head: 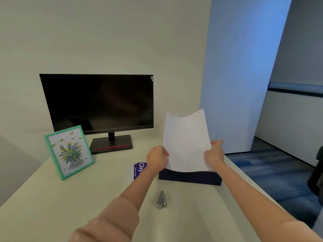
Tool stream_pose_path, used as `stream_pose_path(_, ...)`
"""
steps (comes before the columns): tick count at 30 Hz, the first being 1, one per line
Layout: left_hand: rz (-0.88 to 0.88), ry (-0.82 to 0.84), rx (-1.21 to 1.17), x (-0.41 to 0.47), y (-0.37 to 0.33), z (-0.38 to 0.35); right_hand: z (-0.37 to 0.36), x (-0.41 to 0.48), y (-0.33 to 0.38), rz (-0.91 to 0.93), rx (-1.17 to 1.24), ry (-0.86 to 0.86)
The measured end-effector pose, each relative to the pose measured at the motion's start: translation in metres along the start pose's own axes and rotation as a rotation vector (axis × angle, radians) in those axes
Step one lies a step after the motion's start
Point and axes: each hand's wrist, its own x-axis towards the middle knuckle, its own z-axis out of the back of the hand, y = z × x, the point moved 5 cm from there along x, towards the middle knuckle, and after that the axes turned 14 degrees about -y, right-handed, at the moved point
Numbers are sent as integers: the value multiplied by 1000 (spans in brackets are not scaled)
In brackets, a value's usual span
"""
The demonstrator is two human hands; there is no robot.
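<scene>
A white sheet of paper (186,140) stands nearly upright over a dark blue tray (190,178) on the cream desk (52,198). My left hand (157,158) grips the paper's lower left edge. My right hand (215,151) grips its lower right edge. The sheet's top edge curls and has a small staple mark near its top right corner. The paper's bottom edge sits at or just inside the tray. A small metal stapler (161,200) lies on the desk in front of the tray, between my forearms.
A dark monitor (97,102) on a black stand is at the back. A teal-framed flower picture (69,151) leans at the left. A purple and white packet (139,169) lies behind my left wrist. The desk's right edge drops to blue carpet (272,172).
</scene>
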Motion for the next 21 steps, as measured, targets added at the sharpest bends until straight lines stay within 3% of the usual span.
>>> stream_pose_path(10, -159, 17, 418, 39, 8, -65, -62, 47, -48, 77, -362, 96)
stream_pose_path(17, -301, 161, 748, 37, 6, -84, -77, 47, -68, 156, -672, 239)
stream_pose_path(21, -303, 174, 776, 34, 1, -78, -74, 40, -61, 197, -768, 251)
